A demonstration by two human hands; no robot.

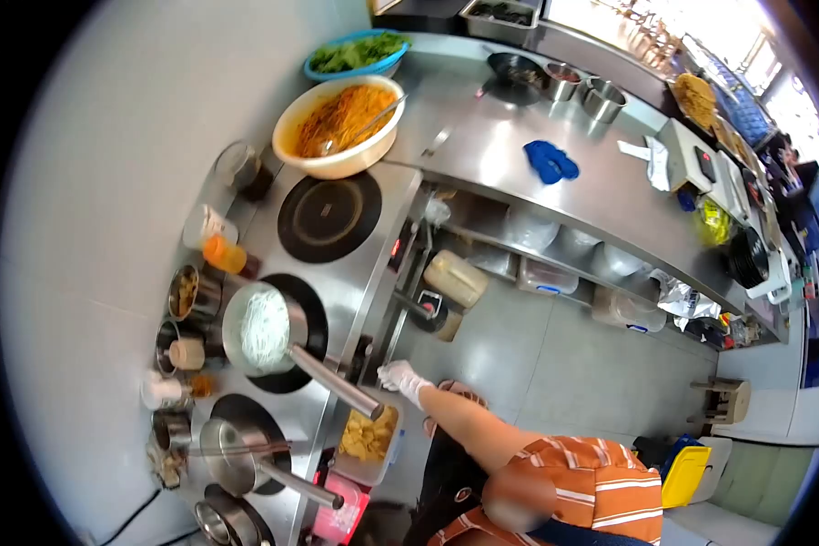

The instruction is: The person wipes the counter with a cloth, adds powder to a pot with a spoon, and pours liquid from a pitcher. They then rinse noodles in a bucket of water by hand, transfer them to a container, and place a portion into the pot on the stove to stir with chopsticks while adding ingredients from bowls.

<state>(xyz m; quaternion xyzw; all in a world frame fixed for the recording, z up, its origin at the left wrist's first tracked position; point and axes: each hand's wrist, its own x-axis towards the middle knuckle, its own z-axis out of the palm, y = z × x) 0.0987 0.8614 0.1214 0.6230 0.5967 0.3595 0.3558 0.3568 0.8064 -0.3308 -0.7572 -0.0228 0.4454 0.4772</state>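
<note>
My right hand [402, 379], in a thin white glove, reaches to the front edge of the stove, close to the control knobs [362, 349]. Its fingers look curled; what they hold, if anything, I cannot make out. Just left of it, the long metal handle of a frying pan [264, 329] sticks out over the stove edge. White strands like noodles [266, 328] lie in that pan, which sits on a round black burner. Below it a saucepan [232, 455] rests on another burner, with chopsticks [246, 448] across it. My left hand is out of view.
A large bowl of orange-red food [302, 164] with a spoon stands beyond a bare burner [329, 215]. Seasoning containers [223, 255] line the wall. A steel counter [482, 136] holds a blue cloth [550, 162]. Yellow chips fill a tub [395, 446] below the stove; a stool [726, 400] stands right.
</note>
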